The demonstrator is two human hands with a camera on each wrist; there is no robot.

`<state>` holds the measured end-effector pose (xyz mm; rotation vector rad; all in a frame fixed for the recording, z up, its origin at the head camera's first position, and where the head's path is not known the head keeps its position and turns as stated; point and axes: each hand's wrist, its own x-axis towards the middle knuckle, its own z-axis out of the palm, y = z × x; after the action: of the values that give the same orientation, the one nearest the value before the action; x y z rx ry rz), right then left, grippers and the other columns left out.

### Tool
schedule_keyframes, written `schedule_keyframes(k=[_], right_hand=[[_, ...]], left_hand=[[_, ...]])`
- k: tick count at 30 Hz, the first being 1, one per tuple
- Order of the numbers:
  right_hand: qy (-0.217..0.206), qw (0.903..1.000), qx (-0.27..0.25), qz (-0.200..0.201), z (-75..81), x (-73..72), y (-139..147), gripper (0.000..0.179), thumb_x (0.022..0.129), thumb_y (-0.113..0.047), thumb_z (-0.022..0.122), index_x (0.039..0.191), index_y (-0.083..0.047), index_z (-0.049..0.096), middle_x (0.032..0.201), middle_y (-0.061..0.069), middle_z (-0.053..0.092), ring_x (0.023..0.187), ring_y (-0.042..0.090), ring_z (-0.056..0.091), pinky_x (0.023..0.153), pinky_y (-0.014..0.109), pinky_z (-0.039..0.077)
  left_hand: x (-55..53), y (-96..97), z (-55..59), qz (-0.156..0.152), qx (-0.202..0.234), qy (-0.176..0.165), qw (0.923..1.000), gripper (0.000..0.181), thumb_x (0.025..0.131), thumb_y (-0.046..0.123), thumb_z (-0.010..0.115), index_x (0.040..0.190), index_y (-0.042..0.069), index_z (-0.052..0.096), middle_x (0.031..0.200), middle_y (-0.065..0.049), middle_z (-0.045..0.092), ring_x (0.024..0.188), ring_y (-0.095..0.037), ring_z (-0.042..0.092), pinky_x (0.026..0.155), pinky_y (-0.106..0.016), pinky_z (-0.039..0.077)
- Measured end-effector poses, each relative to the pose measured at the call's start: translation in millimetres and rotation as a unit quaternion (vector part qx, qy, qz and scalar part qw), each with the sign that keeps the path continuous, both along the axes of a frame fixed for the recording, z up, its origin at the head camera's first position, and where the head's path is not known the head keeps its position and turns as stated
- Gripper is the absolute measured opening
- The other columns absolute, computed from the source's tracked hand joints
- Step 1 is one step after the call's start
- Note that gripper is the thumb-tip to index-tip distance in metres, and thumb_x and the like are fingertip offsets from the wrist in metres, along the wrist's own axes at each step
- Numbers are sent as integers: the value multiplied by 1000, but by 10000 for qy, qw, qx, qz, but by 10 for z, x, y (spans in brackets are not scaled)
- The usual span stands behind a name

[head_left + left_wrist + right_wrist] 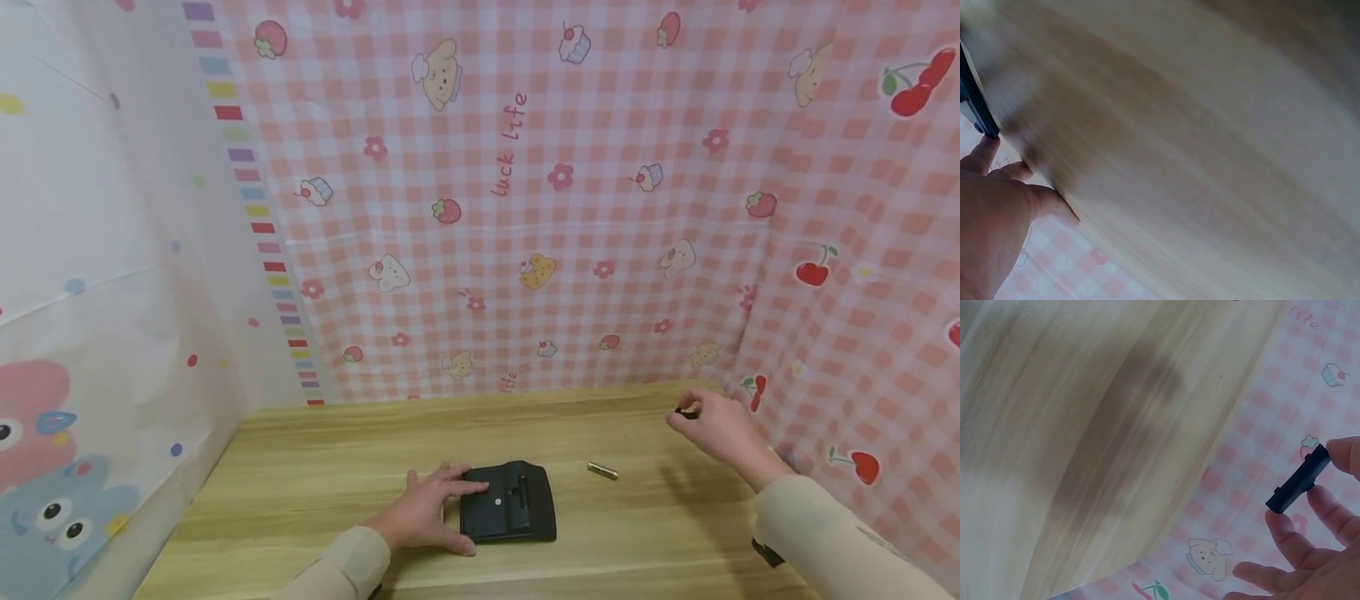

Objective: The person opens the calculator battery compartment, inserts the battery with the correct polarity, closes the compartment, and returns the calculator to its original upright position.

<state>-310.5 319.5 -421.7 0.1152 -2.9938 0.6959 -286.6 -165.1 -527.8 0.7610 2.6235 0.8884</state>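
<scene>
A black calculator-like device (487, 508) lies face down on the table, its narrow battery slot uncovered near the right side. My left hand (431, 508) rests spread over its left part, one fingertip on the back and the thumb by the near edge. In the left wrist view, a fingertip of that left hand (991, 219) meets the device's dark corner (979, 100). Raised over the right side of the table, my right hand (716, 429) pinches a small black battery cover (1299, 479) with tabs along its sides. A gold battery (602, 471) lies right of the device.
The wooden table (337, 450) reaches back to a pink checked curtain (480, 317). Another checked cloth (870, 350) hangs along the right side, close to my right arm. White patterned cloth (105, 250) covers the left side.
</scene>
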Motion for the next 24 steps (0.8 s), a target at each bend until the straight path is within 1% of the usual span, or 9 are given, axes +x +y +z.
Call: schedule_keyframes(k=[3, 6, 8, 10, 12, 13, 17, 19, 24], right_hand=[[-101, 9998, 138, -80, -23, -38, -1, 47, 103, -43, 67, 125, -2, 66, 118, 23, 77, 88, 28, 75, 72, 46, 60], [-81, 9994, 304, -157, -63, -76, -21, 46, 102, -43, 67, 124, -2, 67, 102, 13, 80, 77, 20, 70, 66, 41, 56], [-38, 9991, 387, -179, -96, -100, -40, 46, 101, -42, 67, 123, -1, 68, 85, 7, 78, 71, 18, 66, 63, 38, 53], [-35, 9991, 394, -174, -122, -119, -63, 47, 101, -41, 67, 123, 0, 68, 74, 3, 74, 68, 18, 63, 62, 37, 51], [-64, 9992, 341, -176, -147, -141, -83, 47, 100, -40, 68, 123, 1, 68, 70, 2, 71, 69, 19, 63, 62, 38, 51], [-88, 9993, 313, -173, -158, -152, -91, 47, 100, -40, 68, 124, 1, 67, 70, 3, 71, 70, 20, 64, 63, 39, 52], [-143, 9992, 273, -267, -203, -197, -110, 46, 99, -40, 70, 123, 0, 68, 91, 10, 78, 80, 24, 68, 67, 43, 54], [-202, 9990, 259, -303, -225, -220, -117, 46, 99, -40, 70, 122, -1, 68, 101, 15, 78, 82, 25, 68, 68, 44, 55], [-329, 9987, 220, -328, -281, -290, -116, 45, 99, -37, 70, 122, 1, 67, 111, 23, 75, 85, 29, 67, 73, 48, 56]], left_hand=[[-5, -11, 1, -36, 80, 4, 10000, 84, 75, 50, 96, 151, 41, 61, 173, -11, 38, 164, -51, 19, 112, -93, -6], [-6, -15, 4, -95, 110, 46, 9999, 84, 75, 53, 95, 151, 42, 60, 173, -13, 38, 163, -53, 18, 110, -94, -5], [-2, -11, 11, -98, 117, 37, 9999, 84, 76, 53, 95, 151, 41, 60, 173, -13, 38, 163, -53, 18, 110, -94, -5], [3, -4, 22, -73, 96, 21, 9999, 84, 76, 51, 95, 151, 41, 60, 173, -13, 37, 163, -53, 18, 111, -94, -5], [10, 3, 27, -23, 76, -15, 10000, 83, 76, 47, 96, 151, 40, 61, 173, -12, 37, 164, -51, 19, 113, -93, -5], [12, 7, 30, -4, 62, -23, 10000, 83, 76, 46, 96, 151, 39, 61, 173, -11, 37, 164, -51, 19, 113, -93, -5], [14, 17, 31, 34, 1, -18, 10000, 83, 76, 44, 97, 151, 38, 61, 173, -10, 38, 164, -50, 20, 113, -93, -4], [10, 18, 29, 54, -27, -8, 10000, 84, 75, 45, 97, 151, 39, 61, 173, -9, 38, 164, -50, 20, 113, -93, -3], [-9, 12, 0, 72, -22, -12, 10000, 84, 75, 46, 97, 150, 41, 61, 173, -10, 38, 164, -50, 20, 114, -92, -3]])
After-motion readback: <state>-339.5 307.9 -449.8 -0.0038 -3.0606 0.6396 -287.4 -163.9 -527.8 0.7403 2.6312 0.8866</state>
